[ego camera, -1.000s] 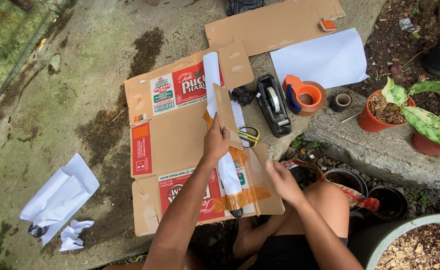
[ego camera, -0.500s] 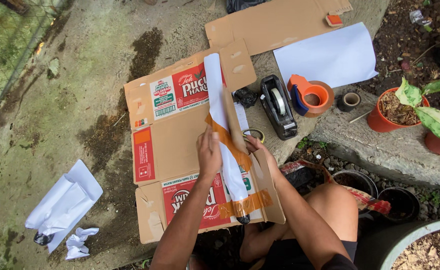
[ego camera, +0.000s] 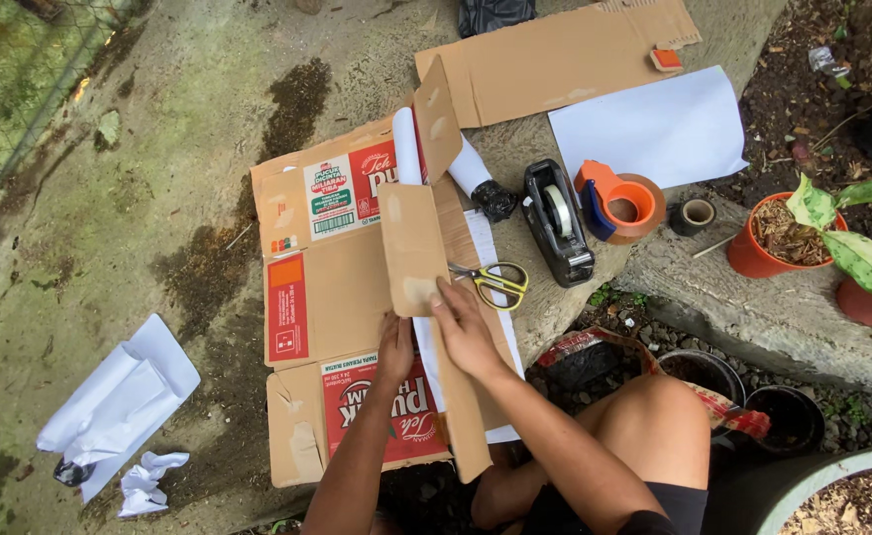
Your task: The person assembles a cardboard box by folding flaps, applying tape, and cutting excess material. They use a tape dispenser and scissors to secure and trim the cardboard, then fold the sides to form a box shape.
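While the long cardboard strip (ego camera: 426, 248) lies folded up the middle of the flattened box (ego camera: 332, 287), you've got your right hand (ego camera: 466, 332) pressing fingers flat on its lower fold and your left hand (ego camera: 394, 347) pinching its edge. Yellow-handled scissors (ego camera: 495, 282) sit just right, the tape dispenser (ego camera: 558, 223) and orange tape gun (ego camera: 619, 201) beyond.

I take the flattened box (ego camera: 332, 277) as landmark. A cardboard strip (ego camera: 414, 248) lies on it, scissors (ego camera: 495, 282) just right of it, tape dispenser (ego camera: 558, 223) further right, tape gun (ego camera: 619, 201) beyond that. A paper sheet (ego camera: 649, 129) sits behind-right; crumpled paper (ego camera: 119, 401) lies well left.
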